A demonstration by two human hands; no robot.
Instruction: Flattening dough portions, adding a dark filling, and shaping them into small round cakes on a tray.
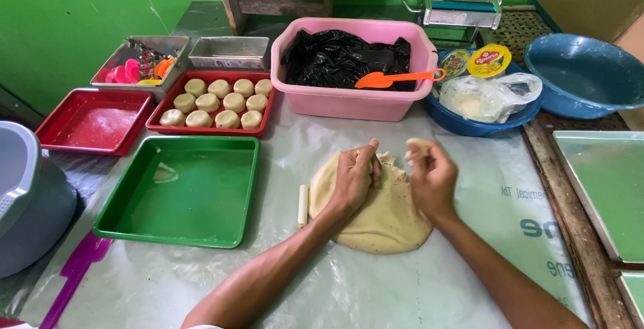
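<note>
I see my left hand point(354, 176) pressed down on the top edge of a large flat slab of dough point(379, 218), fingers curled into it at the ragged far rim. My right hand point(429, 178) is just beside it, lifted slightly, fingers pinched shut around a small torn piece of dough point(419, 144). The slab lies on the plastic-covered bench point(322, 282), right in front of me, near the middle. A short white stick point(303, 205) lies just beside the slab's left edge. Left of that sits a green tray point(181, 191), with a small scrap in its far corner. Beyond it, a red tray point(213, 103) holds rows of round dough balls point(218, 103), and another red tray point(97, 120) dusted with flour sits further left. A pink tub point(355, 97) lined with black plastic stands behind the slab, an orange spatula point(396, 78) resting across its rim. A blue bowl point(479, 124) to its right holds a plastic bag.
</note>
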